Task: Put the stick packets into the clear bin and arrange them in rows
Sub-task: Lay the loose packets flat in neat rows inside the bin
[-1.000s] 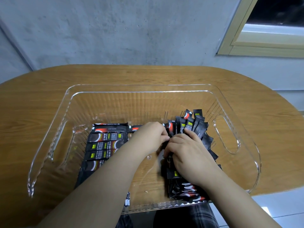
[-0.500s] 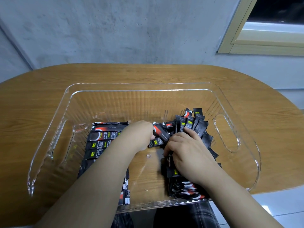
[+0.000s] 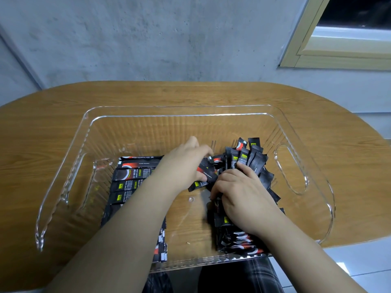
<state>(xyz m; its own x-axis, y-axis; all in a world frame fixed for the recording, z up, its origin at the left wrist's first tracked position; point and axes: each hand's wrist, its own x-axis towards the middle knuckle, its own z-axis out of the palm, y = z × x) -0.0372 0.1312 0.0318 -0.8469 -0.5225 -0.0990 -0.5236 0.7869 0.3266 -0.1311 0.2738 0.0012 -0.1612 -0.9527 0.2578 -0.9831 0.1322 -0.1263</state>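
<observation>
The stick packets are all inside the clear bin (image 3: 296, 132), which sits on the wooden table (image 3: 42, 127): a flat row (image 3: 131, 180) lies side by side on the bin's left, and a loose heap (image 3: 254, 163) stands jumbled against its right end, with more lying flat toward the near wall. The left hand (image 3: 184, 166) pinches one packet (image 3: 206, 176) at the heap's edge, its fingers curled over the packet's upper end. The right hand (image 3: 239, 195) presses down on the heap, fingers curled into it; whether its grip closes on a particular packet cannot be told. The packets look light, thin and flexible, with glossy film that would likely slip and fan apart. Pinching one near an end seam, or at mid-length across its narrow width, should hold it best.
</observation>
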